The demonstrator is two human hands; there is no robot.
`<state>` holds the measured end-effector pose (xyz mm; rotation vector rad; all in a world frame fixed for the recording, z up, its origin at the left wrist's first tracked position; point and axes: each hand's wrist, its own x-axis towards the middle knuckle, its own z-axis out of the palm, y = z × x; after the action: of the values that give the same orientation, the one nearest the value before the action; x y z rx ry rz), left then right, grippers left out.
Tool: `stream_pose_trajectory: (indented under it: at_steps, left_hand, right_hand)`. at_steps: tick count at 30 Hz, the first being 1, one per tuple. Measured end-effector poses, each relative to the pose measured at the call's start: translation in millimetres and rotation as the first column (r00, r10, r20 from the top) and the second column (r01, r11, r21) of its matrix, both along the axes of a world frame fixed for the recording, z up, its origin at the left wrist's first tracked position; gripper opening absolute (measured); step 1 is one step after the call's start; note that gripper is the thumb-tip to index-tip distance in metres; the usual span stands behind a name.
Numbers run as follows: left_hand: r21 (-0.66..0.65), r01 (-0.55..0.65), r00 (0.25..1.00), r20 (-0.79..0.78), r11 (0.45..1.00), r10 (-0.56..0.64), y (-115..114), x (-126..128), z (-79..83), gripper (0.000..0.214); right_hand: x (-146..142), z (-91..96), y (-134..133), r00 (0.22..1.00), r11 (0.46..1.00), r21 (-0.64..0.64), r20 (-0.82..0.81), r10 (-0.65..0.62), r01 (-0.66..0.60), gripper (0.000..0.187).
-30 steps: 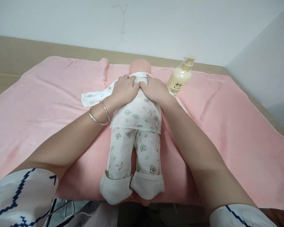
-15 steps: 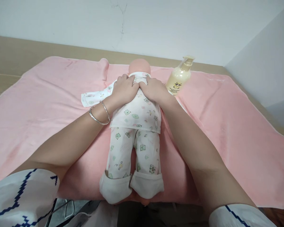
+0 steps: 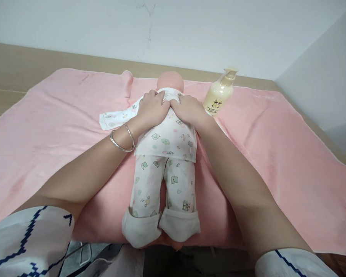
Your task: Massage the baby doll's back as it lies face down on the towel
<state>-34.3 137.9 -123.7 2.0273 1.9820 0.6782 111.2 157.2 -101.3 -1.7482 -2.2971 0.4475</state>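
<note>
A baby doll point(image 3: 170, 144) in a white printed top and trousers with turned-up cuffs lies face down, its bald head point(image 3: 170, 80) at the far end. My left hand point(image 3: 152, 107) rests flat on the left of its upper back, fingers stretched toward the shoulder. On the right of the upper back lies my right hand point(image 3: 190, 109), also flat and open. The two thumbs come together over the middle of the back. One sleeve point(image 3: 115, 118) spreads out to the left; the other side's arm is mostly hidden behind my right hand and forearm.
Under the doll a pink towel point(image 3: 291, 173) covers a wooden surface point(image 3: 17, 65). A cream-coloured pump bottle point(image 3: 219, 94) leans tilted on the towel, just right of my right hand. The white wall point(image 3: 89, 27) stands behind. Cables point(image 3: 86, 252) show below the front edge.
</note>
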Motion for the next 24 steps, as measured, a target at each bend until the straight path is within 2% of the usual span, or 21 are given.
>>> stream_pose_trajectory:
  at_steps: [8, 24]
  left_hand:
    - [0.011, 0.000, 1.000, -0.006, 1.000, 0.001, 1.8, -1.9, -2.8, 0.053]
    - [-0.014, -0.033, 0.998, 0.050, 0.999, 0.034, 7.6, -3.0, -2.5, 0.044]
  right_hand:
    - [-0.7, -4.9, 1.3, 1.000, 0.999, 0.049, 0.006, -0.008, 0.008, 0.056]
    - [2.7, -1.2, -3.8, 0.995, 0.989, 0.124, 0.065, 0.070, -0.077, 0.056]
